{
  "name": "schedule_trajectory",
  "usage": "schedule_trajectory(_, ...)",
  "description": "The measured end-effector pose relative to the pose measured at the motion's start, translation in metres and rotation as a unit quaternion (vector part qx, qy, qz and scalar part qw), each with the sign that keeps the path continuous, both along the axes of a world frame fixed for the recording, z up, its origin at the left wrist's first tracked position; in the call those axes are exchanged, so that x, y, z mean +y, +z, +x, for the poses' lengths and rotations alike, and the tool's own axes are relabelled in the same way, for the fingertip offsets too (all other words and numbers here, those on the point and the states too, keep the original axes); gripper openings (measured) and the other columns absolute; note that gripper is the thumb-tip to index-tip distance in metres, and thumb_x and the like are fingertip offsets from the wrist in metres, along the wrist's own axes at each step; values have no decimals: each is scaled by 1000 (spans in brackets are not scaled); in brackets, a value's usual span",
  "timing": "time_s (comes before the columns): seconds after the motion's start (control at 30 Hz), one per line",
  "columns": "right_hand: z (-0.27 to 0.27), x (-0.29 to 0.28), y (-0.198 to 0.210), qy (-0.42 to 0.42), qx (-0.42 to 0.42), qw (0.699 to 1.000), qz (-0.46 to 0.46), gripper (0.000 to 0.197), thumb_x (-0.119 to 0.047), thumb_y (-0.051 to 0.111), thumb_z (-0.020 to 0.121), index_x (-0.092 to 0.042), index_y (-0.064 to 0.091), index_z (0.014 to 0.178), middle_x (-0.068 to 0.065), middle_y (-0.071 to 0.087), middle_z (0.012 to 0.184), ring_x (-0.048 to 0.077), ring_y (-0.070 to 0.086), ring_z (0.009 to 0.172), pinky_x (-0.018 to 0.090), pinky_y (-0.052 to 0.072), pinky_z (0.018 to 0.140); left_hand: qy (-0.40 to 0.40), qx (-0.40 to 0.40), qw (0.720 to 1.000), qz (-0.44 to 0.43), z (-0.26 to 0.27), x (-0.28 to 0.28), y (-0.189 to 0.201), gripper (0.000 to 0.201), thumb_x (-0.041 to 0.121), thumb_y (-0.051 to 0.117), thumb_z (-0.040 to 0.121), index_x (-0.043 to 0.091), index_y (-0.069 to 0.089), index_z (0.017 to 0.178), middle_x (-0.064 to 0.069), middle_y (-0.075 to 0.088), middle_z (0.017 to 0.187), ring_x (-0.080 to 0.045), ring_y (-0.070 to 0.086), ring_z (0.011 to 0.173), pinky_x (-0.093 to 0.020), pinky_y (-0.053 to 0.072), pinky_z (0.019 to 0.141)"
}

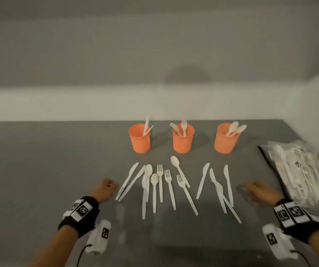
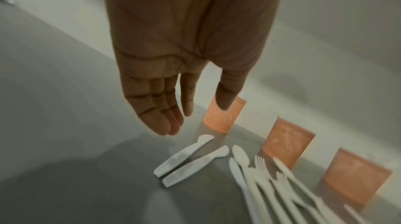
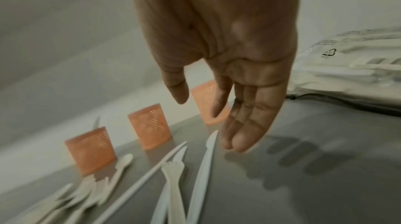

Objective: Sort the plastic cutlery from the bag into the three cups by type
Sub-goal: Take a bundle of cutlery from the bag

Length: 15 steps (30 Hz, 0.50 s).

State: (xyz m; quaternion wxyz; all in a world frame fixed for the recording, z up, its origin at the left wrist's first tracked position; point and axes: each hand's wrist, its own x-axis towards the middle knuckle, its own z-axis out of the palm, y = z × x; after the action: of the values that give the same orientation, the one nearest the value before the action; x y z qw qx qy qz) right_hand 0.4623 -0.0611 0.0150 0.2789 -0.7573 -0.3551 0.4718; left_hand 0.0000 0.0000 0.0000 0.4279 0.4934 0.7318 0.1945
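Left hand (image 2: 165,80) open, fingers straight and relaxed, holding nothing, hovering just left of the two leftmost knives (image 1: 129,181). Right hand (image 3: 245,81) the same: loose, empty, just right of the rightmost knife (image 3: 204,167), near the bag (image 1: 297,170).

Table (image 1: 39,160) grey, carries everything. Bag lies flat at the right edge, still holding cutlery, types inside too blurred to tell. Three orange cups in a row at the back: left cup (image 1: 139,138) has two knives, middle cup (image 1: 183,138) two forks, right cup (image 1: 226,138) two spoons. So the scheme looks set; sorting is only begun.

Loose pile (image 1: 174,187) lies between the hands, in front of the cups: knives, forks, spoons mixed, several overlapping or crossed, notably the right group, where a piece lies across two knives.

Risks, as I judge: grabbing a crossed piece likely drags its neighbour or flicks it off the table. Pieces are thin and flat on the table, so fingers may slip off them. Cups look light; a long handle dropped against a rim could tip one. Similar handles invite a wrong-cup drop.
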Motion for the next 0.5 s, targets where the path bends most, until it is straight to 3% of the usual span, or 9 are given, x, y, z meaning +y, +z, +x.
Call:
schedule_trajectory(0.07,1,16,-1,45,-119,991,-34,33,-36,67,74,-7,56,65,19,58,67,22,48,53,24,37,51,-14,84,996,9,5,18,-6,19,16,58,90,2,55,102,-16,55,97,-33,59,86,-30,46,68)
schedule_trajectory(0.1,1,22,-2,50,-160,985,-43,27,-31,64,83,-5,63,80,22,64,87,24,55,66,26,42,63,-28,130,991,0,8,27,-10,30,21,59,89,-1,56,109,-18,58,106,-36,58,101,-34,46,80)
schedule_trajectory(0.17,-7,32,-1,70,-213,972,-62,53,-37,66,84,-1,55,122,19,56,127,28,57,106,30,42,90,-62,200,978,-17,13,40,-11,45,33,58,89,-2,54,117,-19,57,122,-35,50,117,-36,42,96)
schedule_trajectory(0.2,-11,34,-6,92,-225,966,-85,69,-46,70,77,-2,50,127,16,54,131,28,55,113,32,41,93,-84,230,969,-29,18,42,-15,51,37,56,89,0,51,123,-18,55,127,-34,45,123,-37,39,100)
schedule_trajectory(0.23,-17,35,-7,119,-239,958,-104,75,-58,72,68,-6,54,119,14,59,121,27,57,106,33,44,85,-99,249,963,-33,20,46,-20,55,40,55,89,2,49,127,-17,52,131,-33,40,127,-37,37,103)
schedule_trajectory(0.3,-27,34,-5,165,-283,935,-138,71,-77,67,51,-14,55,82,4,61,86,19,56,75,28,40,61,-123,261,957,-35,27,51,-25,56,41,57,88,6,47,130,-17,49,132,-32,38,128,-38,36,105)
schedule_trajectory(0.33,-30,34,-8,166,-305,927,-141,71,-78,67,50,-14,51,76,3,60,82,18,55,73,27,38,60,-128,261,956,-35,29,52,-29,55,40,58,87,7,48,130,-18,48,131,-33,40,126,-38,36,105)
schedule_trajectory(0.43,-35,31,-13,170,-354,912,-120,74,-67,71,61,-9,53,103,12,55,117,26,51,113,29,41,87,-142,265,954,-15,37,54,-37,49,25,60,87,6,47,129,-21,45,128,-36,47,118,-39,38,103)
schedule_trajectory(0.5,-34,31,-14,162,-348,916,-119,71,-58,70,70,-4,53,113,15,51,126,28,45,122,29,38,96,-145,274,951,-13,40,52,-34,40,16,55,88,4,47,126,-21,49,125,-37,51,114,-39,41,97)
